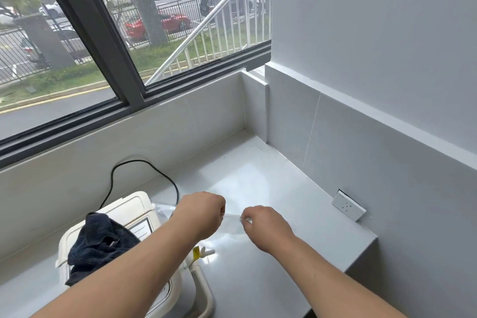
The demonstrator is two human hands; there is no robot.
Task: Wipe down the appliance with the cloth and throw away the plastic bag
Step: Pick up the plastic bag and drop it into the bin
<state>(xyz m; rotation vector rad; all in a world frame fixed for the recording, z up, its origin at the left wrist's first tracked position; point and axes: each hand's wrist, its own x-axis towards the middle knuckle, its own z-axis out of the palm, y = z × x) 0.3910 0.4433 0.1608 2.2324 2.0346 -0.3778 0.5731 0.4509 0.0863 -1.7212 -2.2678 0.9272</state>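
A white rice cooker (pixel 134 210) stands on the grey counter (pixel 258 183) at the lower left. A dark navy cloth (pixel 100 242) lies crumpled on its lid. A clear plastic bag (pixel 232 224) is stretched between my two hands above the counter, just right of the cooker. My left hand (pixel 201 214) pinches the bag's left end, with my forearm crossing over the cooker's front. My right hand (pixel 265 227) pinches the right end. The bag is thin and hard to see.
A black power cord (pixel 144 165) loops from the cooker along the back wall. Its white plug with a yellow tag (pixel 204 252) lies on the counter by the cooker handle. A white wall socket (pixel 348 205) sits on the right wall. The counter ends at a right edge (pixel 361 253).
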